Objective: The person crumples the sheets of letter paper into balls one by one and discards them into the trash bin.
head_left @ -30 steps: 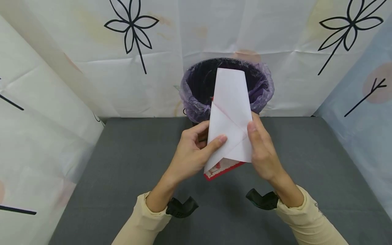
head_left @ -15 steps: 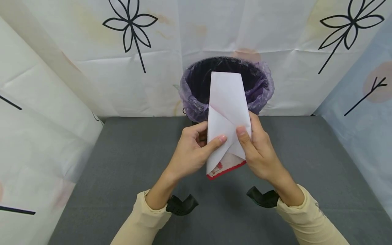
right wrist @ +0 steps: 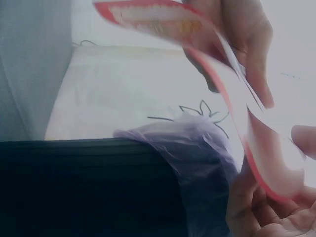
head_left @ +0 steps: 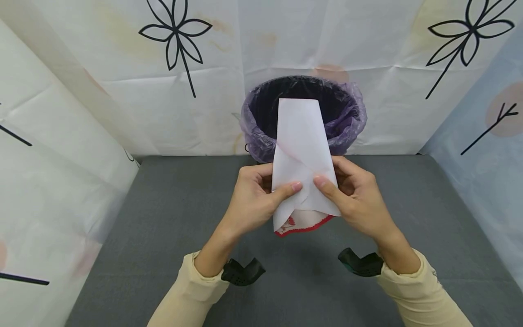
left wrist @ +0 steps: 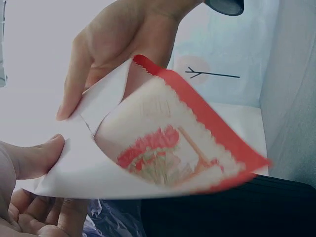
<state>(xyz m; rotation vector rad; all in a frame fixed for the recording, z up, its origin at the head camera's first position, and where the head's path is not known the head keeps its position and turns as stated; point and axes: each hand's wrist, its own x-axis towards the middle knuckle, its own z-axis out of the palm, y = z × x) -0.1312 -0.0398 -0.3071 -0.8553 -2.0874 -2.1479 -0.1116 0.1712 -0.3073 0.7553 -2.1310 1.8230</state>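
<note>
Both hands hold a folded sheet of paper (head_left: 300, 136) up in front of the bin. Its outer side is plain white; inside, the left wrist view shows a red scalloped border (left wrist: 207, 118) and printed red flowers (left wrist: 153, 143). The sheet is folded into a flattened tube, with its near end gaping and overlapping flaps on top. My left hand (head_left: 253, 195) grips the left edge, thumb on top and fingers underneath. On the opposite edge, my right hand (head_left: 361, 200) pinches the paper likewise, its thumb pressing near the flaps' overlap.
Behind the sheet stands a round bin (head_left: 298, 84) lined with a purple plastic bag (head_left: 261, 141), at the back of the dark grey table (head_left: 184, 218). White patterned sheeting (head_left: 122, 113) encloses the back and sides.
The paper's far end has moved left and slightly toward me. My right hand has shifted its grip, its thumb coming inward over the paper, then moved right. The near end gapes wider than half a second ago.
</note>
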